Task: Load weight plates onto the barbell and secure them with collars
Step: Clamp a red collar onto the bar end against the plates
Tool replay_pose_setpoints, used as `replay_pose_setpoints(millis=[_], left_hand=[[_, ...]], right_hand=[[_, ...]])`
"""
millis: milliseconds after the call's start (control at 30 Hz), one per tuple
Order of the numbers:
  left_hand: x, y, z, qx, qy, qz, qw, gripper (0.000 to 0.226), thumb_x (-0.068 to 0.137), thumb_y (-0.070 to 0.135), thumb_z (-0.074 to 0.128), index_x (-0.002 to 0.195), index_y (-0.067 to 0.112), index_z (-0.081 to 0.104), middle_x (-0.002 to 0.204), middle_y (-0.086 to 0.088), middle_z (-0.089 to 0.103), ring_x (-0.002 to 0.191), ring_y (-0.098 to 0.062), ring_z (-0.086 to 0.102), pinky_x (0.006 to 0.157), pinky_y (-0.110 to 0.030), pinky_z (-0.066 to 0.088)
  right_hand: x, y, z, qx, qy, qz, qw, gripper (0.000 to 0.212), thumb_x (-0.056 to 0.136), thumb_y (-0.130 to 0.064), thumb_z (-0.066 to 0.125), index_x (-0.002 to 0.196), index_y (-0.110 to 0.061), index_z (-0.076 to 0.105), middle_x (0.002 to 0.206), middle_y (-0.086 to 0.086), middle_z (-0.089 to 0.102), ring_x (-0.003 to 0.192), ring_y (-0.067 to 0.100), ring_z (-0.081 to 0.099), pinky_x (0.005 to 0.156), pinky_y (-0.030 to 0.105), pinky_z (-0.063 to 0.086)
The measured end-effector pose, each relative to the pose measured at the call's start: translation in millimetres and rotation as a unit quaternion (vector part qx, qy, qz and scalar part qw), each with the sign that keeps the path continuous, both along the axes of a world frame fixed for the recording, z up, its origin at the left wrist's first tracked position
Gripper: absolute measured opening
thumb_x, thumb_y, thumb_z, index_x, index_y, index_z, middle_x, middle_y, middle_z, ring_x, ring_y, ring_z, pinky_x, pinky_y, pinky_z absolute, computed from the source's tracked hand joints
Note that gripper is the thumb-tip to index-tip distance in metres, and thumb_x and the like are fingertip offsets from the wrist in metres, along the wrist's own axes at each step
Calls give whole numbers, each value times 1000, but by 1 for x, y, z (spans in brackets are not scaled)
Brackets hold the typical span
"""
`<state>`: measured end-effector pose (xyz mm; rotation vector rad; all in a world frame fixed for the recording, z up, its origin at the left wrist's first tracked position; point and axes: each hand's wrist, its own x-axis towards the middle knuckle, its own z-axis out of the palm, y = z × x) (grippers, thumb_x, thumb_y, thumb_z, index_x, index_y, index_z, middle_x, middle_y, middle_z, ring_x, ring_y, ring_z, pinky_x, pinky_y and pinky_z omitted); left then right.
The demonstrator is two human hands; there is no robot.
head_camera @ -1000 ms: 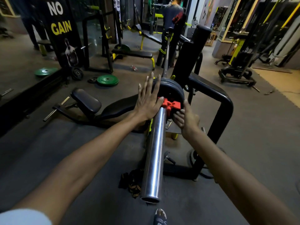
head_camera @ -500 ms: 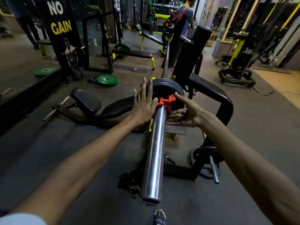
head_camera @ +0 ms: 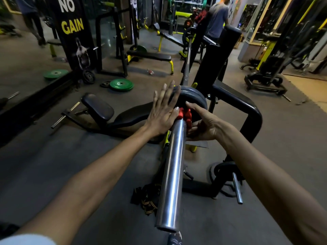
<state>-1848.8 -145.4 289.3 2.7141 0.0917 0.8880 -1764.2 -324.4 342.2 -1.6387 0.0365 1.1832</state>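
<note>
A chrome barbell sleeve [head_camera: 172,170] runs from the bottom middle up to black weight plates [head_camera: 192,96] stacked on it. A red collar [head_camera: 184,114] sits on the sleeve against the plates. My left hand [head_camera: 163,113] lies flat with spread fingers on the left face of the plates, its thumb touching the collar. My right hand [head_camera: 203,123] cups the collar from the right, with the index finger stretched over its top onto the plate.
A black bench [head_camera: 99,108] lies left of the bar and a black rack frame [head_camera: 247,110] right. Green plates [head_camera: 121,84] rest on the floor at the left. Straps [head_camera: 146,197] and a plate peg [head_camera: 236,186] lie below the sleeve. A person [head_camera: 217,16] stands far back.
My right hand opened from a fist under the collar and now wraps it from the side with a finger over its top. My left hand slid slightly up the plate.
</note>
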Motion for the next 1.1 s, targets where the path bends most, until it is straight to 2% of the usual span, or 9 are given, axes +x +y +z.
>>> replay_pose_setpoints(millis=[100, 167, 233, 300, 400, 500, 600, 800, 1100], left_hand=[[6, 1, -12, -25, -25, 10, 999, 74, 106, 30, 43, 169, 24, 6, 178, -6, -1, 165, -30, -3, 130, -62, 3], [7, -2, -15, -46, -32, 18, 998, 73, 105, 30, 42, 169, 23, 7, 178, -7, 1, 165, -30, 0, 130, -63, 4], [7, -2, -17, -68, -38, 17, 997, 73, 104, 31, 41, 169, 22, 8, 178, -8, 2, 164, -30, 1, 130, -61, 2], [8, -3, -19, -82, -39, 16, 996, 73, 104, 32, 40, 169, 21, 9, 177, -9, 3, 164, -31, 3, 130, -61, 0], [10, -6, -18, -79, -38, 21, 996, 73, 103, 37, 36, 169, 16, 12, 177, -14, 6, 163, -35, 5, 130, -61, -1], [10, -4, -18, -91, -32, 21, 995, 75, 101, 39, 34, 169, 15, 14, 177, -14, 7, 163, -33, 7, 130, -51, -4], [11, -5, -21, -78, -48, 27, 995, 73, 101, 37, 35, 169, 15, 16, 176, -16, 10, 163, -36, 9, 129, -63, 3], [13, -6, -21, -66, -57, 37, 996, 73, 101, 34, 37, 168, 16, 17, 176, -15, 11, 163, -36, 10, 130, -61, 4], [15, -5, -26, -89, -64, 41, 993, 71, 104, 31, 38, 169, 14, 15, 176, -17, 10, 162, -34, 11, 131, -54, 2]], right_hand=[[1, 2, -9, 42, 14, 9, 999, 91, 58, -72, 87, 107, 0, 62, 83, 13, 50, 84, 27, 59, 80, 45, 64], [-6, -1, -7, 52, 12, 14, 998, 80, 66, -75, 80, 89, 0, 63, 71, 10, 48, 64, 22, 54, 76, 38, 63], [-7, -2, -8, 65, 2, 6, 998, 73, 76, -74, 72, 81, -2, 62, 61, 7, 49, 56, 19, 50, 73, 36, 60], [-9, -5, -8, 81, -1, 6, 997, 74, 81, -72, 68, 87, 1, 65, 64, 9, 57, 59, 21, 59, 76, 37, 61], [-8, -13, -16, 107, -1, -10, 994, 75, 86, -68, 64, 96, 6, 66, 63, 12, 69, 62, 22, 73, 93, 44, 57], [-1, -22, -33, 146, 18, -61, 987, 82, 83, -63, 73, 123, 8, 66, 104, 20, 79, 100, 33, 79, 106, 48, 54], [4, -26, -34, 149, 27, -66, 986, 87, 82, -60, 76, 134, 8, 61, 126, 23, 73, 115, 38, 73, 107, 49, 54], [3, -24, -37, 163, 52, -68, 983, 95, 75, -58, 81, 137, 9, 57, 131, 26, 69, 116, 39, 72, 95, 49, 62], [3, -22, -41, 176, 69, -104, 976, 83, 76, -57, 82, 127, 6, 66, 115, 19, 75, 109, 31, 74, 102, 46, 57]])
